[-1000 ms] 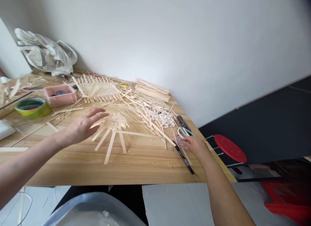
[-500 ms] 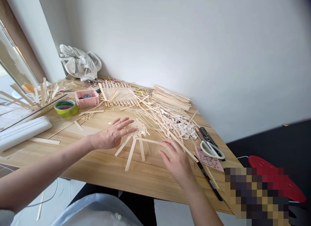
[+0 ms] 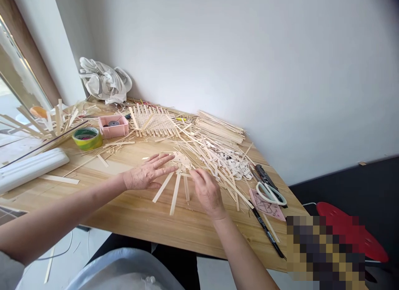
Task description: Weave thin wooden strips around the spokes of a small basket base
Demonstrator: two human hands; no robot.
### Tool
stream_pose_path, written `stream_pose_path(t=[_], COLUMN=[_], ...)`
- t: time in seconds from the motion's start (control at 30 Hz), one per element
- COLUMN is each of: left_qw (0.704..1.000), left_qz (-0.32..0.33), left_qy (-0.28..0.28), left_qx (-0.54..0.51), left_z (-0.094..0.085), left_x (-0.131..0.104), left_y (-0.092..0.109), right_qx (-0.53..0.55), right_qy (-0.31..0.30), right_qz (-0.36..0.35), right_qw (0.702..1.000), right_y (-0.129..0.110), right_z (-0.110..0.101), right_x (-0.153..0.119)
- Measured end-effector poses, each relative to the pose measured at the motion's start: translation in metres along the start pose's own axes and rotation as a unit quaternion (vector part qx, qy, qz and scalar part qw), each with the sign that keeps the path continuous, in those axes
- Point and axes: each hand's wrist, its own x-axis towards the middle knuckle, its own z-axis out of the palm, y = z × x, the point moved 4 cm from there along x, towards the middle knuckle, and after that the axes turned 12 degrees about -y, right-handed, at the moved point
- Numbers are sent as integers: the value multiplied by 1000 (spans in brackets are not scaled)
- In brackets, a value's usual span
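Note:
Pale flat strips, looking like bamboo or thin wood, fan out toward me from a small pale piece (image 3: 183, 158) in the middle of the table. My left hand (image 3: 149, 172) lies flat with fingers spread, its fingertips on the piece's left edge. At the piece's right side, my right hand (image 3: 208, 193) is closed in a pinch on a short pale strip (image 3: 186, 174) that runs out from the centre. Its fingertips hide the strip's far end. Between the hands, a longer strip (image 3: 175, 198) points toward the table's front.
Behind lie a woven strip mat (image 3: 154, 121), a stack of strips (image 3: 220, 130) and white scraps (image 3: 233, 163). To the left are a tape roll (image 3: 87, 144) and a pink box (image 3: 115, 132). Scissors (image 3: 262, 194) and a black pen (image 3: 266, 231) lie right.
My right hand has moved left and inward to the piece, its fingers closing on the strip. My left hand stays spread at the piece's left edge. The view has shifted slightly.

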Motion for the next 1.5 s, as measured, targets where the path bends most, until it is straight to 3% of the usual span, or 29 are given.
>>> stream_pose_path(t=[0.1,0.2,0.27,0.37,0.43,0.57,0.67,0.8,0.9,1.03,1.17,1.27,1.5], left_qw=[994,974,965,952,932,855,816,801,799,793,773,759,727], left_qz=[10,-21,-30,-35,-47,-105,-120,-158,-172,-176,-213,-248,-300], left_qy=[60,125,138,101,42,-67,-111,-134,-116,-93,-58,-69,-42], left_qx=[-87,-185,-221,-286,-357,-503,-555,-562,-565,-575,-595,-598,-616], left_z=[-21,-56,-80,-107,-111,-88,-61,-24,-3,13,22,31,40], left_x=[8,19,28,39,43,38,31,23,18,11,8,8,5], left_y=[4,11,20,30,32,24,17,1,-14,-23,-22,-17,-10], right_qx=[4,23,44,80,130,323,408,455,485,451,362,294,48], right_qy=[-8,-21,-39,-130,-216,-374,-422,-430,-442,-452,-474,-494,-533], right_qz=[-10,-16,-5,50,71,106,146,124,95,101,107,126,83], right_qw=[1000,999,998,987,965,863,796,770,748,763,796,809,841], right_y=[-2,-8,-12,-10,-7,0,1,-3,1,22,49,62,44], right_z=[-24,-63,-92,-121,-125,-100,-74,-48,-30,-18,-21,-26,-44], right_x=[15,35,49,65,69,59,46,32,24,21,31,45,80])
